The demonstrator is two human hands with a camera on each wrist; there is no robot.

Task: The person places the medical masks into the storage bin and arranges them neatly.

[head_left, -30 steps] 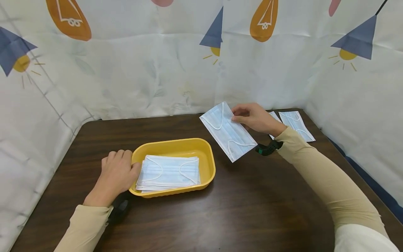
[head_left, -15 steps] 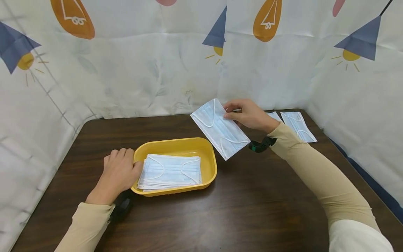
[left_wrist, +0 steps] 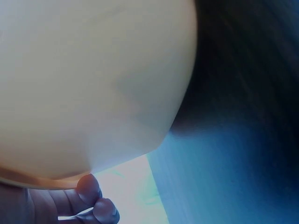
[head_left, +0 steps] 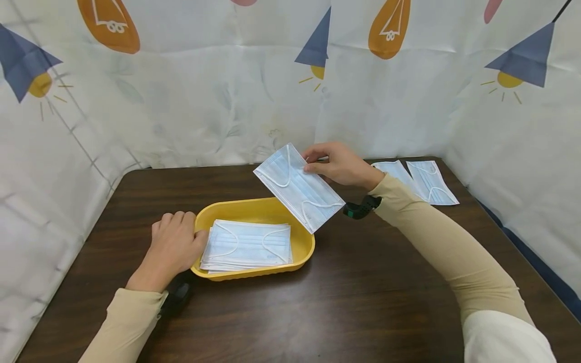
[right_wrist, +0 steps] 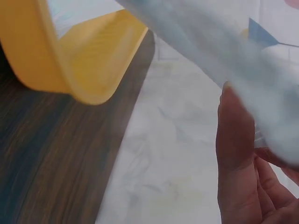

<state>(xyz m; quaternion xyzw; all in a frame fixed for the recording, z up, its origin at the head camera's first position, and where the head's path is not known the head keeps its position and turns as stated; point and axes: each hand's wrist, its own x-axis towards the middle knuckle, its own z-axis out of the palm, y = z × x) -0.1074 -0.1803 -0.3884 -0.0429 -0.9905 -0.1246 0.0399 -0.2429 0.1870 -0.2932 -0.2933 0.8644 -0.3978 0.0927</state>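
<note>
My right hand [head_left: 340, 164] pinches a light blue face mask [head_left: 301, 189] by its upper right edge, thumb on the near face. The mask hangs tilted in the air, its lower end overlapping the right rim of a yellow plastic basket [head_left: 303, 222]. A stack of face masks [head_left: 247, 247] with white ear loops lies inside toward the left. My left hand [head_left: 174, 247] grips the basket's left end. In the left wrist view, curled fingers [left_wrist: 88, 189] show at its rim. The right wrist view has the held mask [right_wrist: 205, 42] blurred close above the thumb.
Two more masks, one partly behind the right forearm [head_left: 397, 174] and one beside it [head_left: 431, 181], lie at the far right of the dark wooden table [head_left: 345, 302]. White patterned cloth [head_left: 204, 101] walls in the back and sides.
My right hand has carried the face mask leftward, from right of the basket to over its right rim. More of the mask behind the forearm shows. My left hand keeps its grip.
</note>
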